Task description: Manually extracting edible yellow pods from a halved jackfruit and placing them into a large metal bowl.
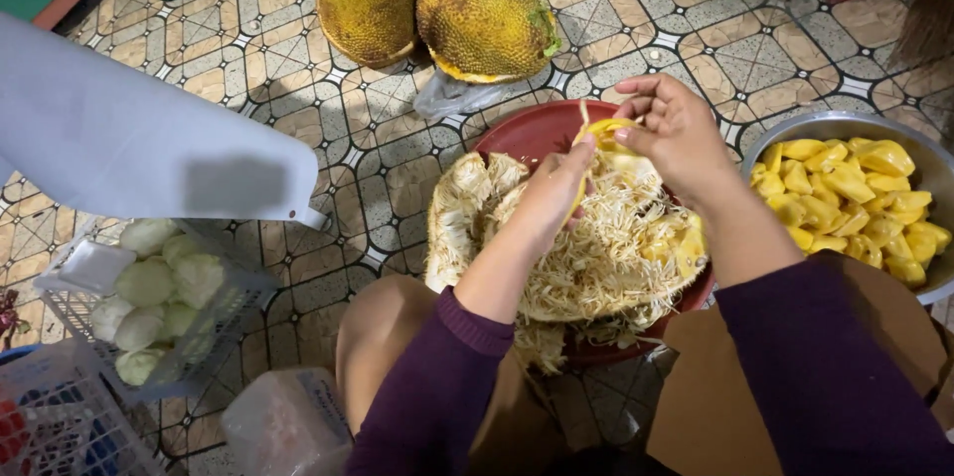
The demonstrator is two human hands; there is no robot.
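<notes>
Both hands meet on one yellow jackfruit pod (604, 128), held just above the far edge of the cut jackfruit piece (586, 247). Left hand (556, 188) comes up from below, fingertips pressed onto the pod's near side. Right hand (676, 133) is over the top, thumb and fingers pinching the pod's far side, other fingers curled above it. A thin pale strand sticks up from the pod between the two grips.

Below the grip: the cut piece lies open, full of pale stringy fibre, sitting in a red tray (527, 133).

Right of the grip, near: metal bowl (845, 123) filled with peeled yellow pods (855, 198).

Beyond the grip: two whole jackfruits (437, 4) on the tiled floor (298, 79), touching each other.

Well left of the grip: white plastic basket (70, 307) holding pale round pieces (159, 287); can't tell what they are.
</notes>
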